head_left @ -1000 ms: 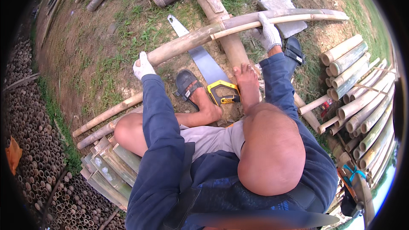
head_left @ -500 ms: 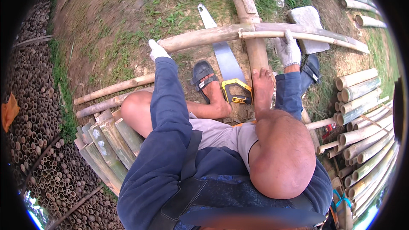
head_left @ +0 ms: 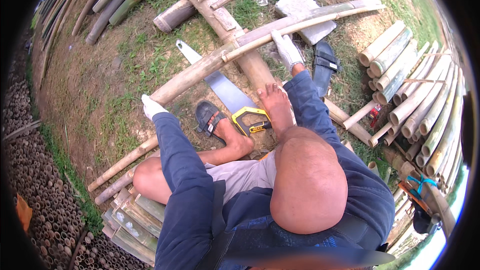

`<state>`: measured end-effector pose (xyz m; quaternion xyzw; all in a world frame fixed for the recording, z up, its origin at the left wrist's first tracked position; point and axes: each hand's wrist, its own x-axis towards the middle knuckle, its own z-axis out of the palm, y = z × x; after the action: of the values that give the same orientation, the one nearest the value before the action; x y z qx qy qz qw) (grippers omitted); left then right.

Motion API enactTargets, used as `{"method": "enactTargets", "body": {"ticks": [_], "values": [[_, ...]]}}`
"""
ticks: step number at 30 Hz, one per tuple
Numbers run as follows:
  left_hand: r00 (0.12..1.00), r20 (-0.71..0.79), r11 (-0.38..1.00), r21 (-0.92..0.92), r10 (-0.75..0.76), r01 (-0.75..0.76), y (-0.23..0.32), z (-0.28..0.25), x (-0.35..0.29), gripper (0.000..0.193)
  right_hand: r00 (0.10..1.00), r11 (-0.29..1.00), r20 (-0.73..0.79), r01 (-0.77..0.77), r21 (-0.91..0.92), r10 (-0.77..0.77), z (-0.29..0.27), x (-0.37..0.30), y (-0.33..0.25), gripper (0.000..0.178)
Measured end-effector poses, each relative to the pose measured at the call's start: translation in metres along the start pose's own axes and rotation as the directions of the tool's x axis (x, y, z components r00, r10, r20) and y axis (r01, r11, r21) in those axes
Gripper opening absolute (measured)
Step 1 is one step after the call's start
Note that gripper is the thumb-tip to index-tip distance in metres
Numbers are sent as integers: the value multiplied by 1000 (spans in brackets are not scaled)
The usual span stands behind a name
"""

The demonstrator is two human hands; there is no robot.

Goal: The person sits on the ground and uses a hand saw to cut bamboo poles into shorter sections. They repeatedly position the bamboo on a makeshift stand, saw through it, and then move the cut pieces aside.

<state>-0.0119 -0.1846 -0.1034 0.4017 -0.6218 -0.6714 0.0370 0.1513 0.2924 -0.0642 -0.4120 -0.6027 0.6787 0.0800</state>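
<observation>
A long bamboo pole [head_left: 187,76] slants from lower left to upper right across a thick bamboo beam [head_left: 256,69] on the ground. Along the pole's near side, over its right part, lies a thin bamboo strip [head_left: 260,41]. My left hand [head_left: 153,107], in a white glove, is closed round the pole's left end. White-gloved too, my right hand [head_left: 288,51] grips the pole and strip right of the beam, one digit over the strip; its other fingers are partly hidden. My bare right foot [head_left: 276,101] rests on the beam's near end.
A handsaw [head_left: 227,92] with a yellow and black handle lies between my feet, its blade passing under the pole. Beyond the pole are a pale stone block [head_left: 302,12] and a thick bamboo piece [head_left: 172,16]. A loose sandal [head_left: 324,65] and stacked bamboo [head_left: 415,95] are at right.
The view has turned, so the pole and beam now appear more slanted and farther left. Both hands keep their hold, and the pole stays across the beam.
</observation>
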Motion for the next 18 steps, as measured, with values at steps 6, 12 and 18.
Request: {"method": "enactTargets", "body": {"ticks": [6, 12, 18], "values": [[1000, 19, 999, -43, 14, -13, -4, -3, 7, 73, 988, 990, -131, 93, 103, -79, 0, 1, 0, 68], [1000, 5, 998, -63, -30, 30, 2, 1, 0, 82, 970, 990, -204, 141, 26, -133, 2, -1, -8, 77], [999, -10, 999, -25, -42, 41, 3, 3, -8, 86, 991, 994, -94, 100, 52, -95, -9, -1, -9, 68]]}}
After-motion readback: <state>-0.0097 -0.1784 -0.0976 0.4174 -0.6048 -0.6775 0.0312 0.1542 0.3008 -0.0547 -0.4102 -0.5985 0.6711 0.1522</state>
